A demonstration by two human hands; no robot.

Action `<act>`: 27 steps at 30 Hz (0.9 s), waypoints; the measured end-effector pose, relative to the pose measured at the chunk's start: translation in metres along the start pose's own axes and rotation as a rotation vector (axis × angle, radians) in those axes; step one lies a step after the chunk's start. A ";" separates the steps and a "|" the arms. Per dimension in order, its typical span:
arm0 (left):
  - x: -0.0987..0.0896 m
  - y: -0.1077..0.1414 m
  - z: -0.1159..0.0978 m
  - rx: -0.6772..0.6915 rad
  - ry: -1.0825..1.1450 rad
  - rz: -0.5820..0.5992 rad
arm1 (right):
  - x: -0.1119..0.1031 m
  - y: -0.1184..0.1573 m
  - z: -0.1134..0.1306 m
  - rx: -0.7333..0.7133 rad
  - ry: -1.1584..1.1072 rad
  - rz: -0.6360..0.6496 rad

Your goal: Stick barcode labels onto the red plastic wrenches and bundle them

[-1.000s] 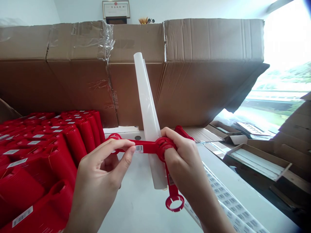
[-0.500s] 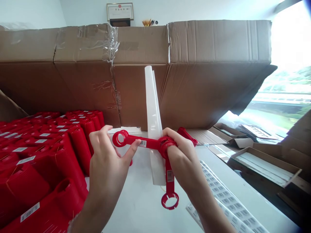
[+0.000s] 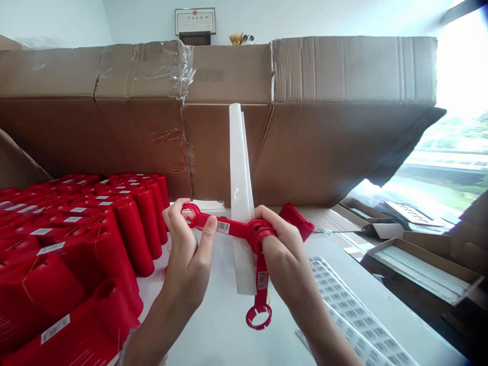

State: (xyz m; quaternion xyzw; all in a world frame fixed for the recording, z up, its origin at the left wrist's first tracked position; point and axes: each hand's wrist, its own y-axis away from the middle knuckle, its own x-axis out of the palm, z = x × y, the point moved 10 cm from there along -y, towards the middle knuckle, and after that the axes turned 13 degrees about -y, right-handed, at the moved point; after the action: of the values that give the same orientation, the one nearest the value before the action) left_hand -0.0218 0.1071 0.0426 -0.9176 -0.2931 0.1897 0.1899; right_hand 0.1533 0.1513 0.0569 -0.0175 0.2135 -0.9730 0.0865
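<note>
Left hand (image 3: 186,249): pinching arm of red plastic ring-ended piece (image 3: 232,229) | Right hand (image 3: 285,254): clenched on its central ring | Piece: across front of white plastic roll (image 3: 240,168) | Done: barcode label (image 3: 223,227) on arm | Left: stacked red ribbed containers (image 3: 129,229) left of roll, barcode label sheet (image 3: 358,315) right of roll

A bright red colour is shown by the ring-ended plastic bar (image 3: 236,229), on which a black-and-white barcode sticker (image 3: 223,227) is set; red ribbed plastic stacks (image 3: 131,229) are dotted with white labels, and black barcodes are patterned in rows across a white label sheet (image 3: 358,315)
</note>
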 end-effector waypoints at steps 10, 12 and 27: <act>-0.002 -0.014 0.017 -0.279 0.357 0.508 | -0.024 -0.016 -0.006 0.047 0.135 0.011; -0.002 -0.013 0.017 -0.293 0.443 0.549 | -0.026 -0.018 -0.006 0.066 0.119 0.026; 0.003 -0.005 0.021 -0.144 0.288 0.806 | -0.019 -0.014 -0.009 0.103 0.079 0.206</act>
State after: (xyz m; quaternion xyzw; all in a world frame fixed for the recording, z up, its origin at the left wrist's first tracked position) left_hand -0.0318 0.1175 0.0258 -0.9867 0.1055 0.0980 0.0752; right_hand 0.1690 0.1710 0.0551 0.0471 0.1672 -0.9685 0.1781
